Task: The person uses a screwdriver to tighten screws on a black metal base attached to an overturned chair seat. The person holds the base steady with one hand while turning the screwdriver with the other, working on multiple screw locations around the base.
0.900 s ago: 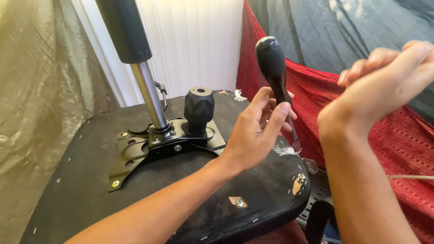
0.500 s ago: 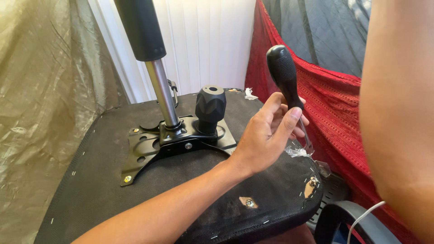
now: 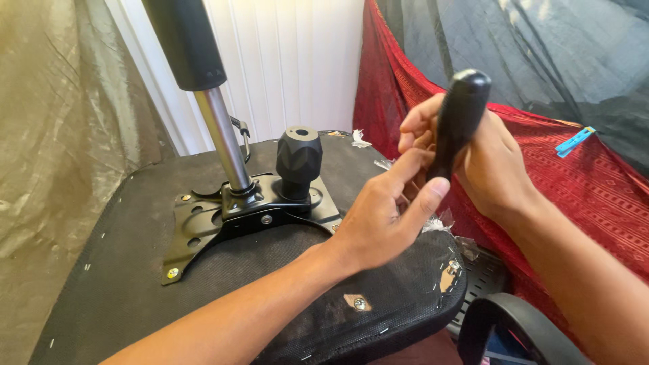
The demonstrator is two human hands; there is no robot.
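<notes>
So compared with half a second back, our right hand [image 3: 483,169] has come in and now wraps the black tool handle [image 3: 460,122] from behind, where before only its forearm showed at the edge. Our left hand [image 3: 385,213] had been pinching the lower part of the handle; now it's looser, fingers half open, with the fingertips resting against the bottom of the handle rather than gripping it. The right hand is the one properly closed round it.

The handle itself is a smooth, matte black, rounded-top grip, a bit thicker at the top. Its long axis runs nearly upright, leaning slightly right at the top, rounded end up. Whatever shaft it has is hidden behind our hands, so we can't tell what the tip is doing.

It's held above the right edge of the upturned black chair seat [image 3: 122,284], right of the metal mounting plate [image 3: 203,230], the black knob [image 3: 299,159] and the gas cylinder [image 3: 220,135], with red cloth [image 3: 595,196] behind.
</notes>
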